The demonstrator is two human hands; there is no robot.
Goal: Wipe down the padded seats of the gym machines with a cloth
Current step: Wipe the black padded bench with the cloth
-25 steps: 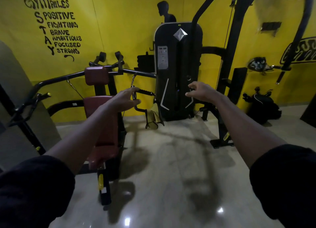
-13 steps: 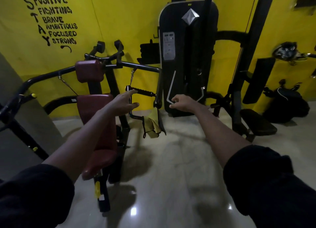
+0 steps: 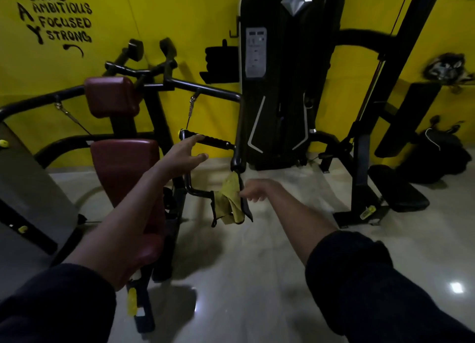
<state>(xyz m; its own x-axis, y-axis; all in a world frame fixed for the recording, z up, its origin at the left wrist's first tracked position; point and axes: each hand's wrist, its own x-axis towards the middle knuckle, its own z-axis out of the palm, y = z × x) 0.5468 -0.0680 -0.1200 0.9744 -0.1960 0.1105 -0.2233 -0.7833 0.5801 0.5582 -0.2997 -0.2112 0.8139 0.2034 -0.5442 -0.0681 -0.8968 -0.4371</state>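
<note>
A yellow cloth (image 3: 229, 201) hangs from a black handle bar of the maroon-padded machine. My right hand (image 3: 254, 191) is just to its right, fingers loosely curled, fingertips at the cloth's edge and not closed around it. My left hand (image 3: 181, 155) hovers open with fingers spread, just below the machine's black grip handle (image 3: 213, 141). The maroon back pad (image 3: 120, 168) and headrest pad (image 3: 110, 96) stand to the left. The maroon seat (image 3: 154, 247) is partly hidden by my left forearm.
A tall black weight-stack cover (image 3: 282, 73) stands against the yellow wall behind the cloth. A black-padded machine seat (image 3: 398, 188) and upright frame (image 3: 359, 168) are at the right, with a dark bag (image 3: 437, 160) beyond. A grey panel (image 3: 28, 193) is at the left. The floor is glossy tile.
My view has moved closer and tilted down. My right hand dropped from near the weight stack to the cloth's edge. My left hand stayed by the grip handle.
</note>
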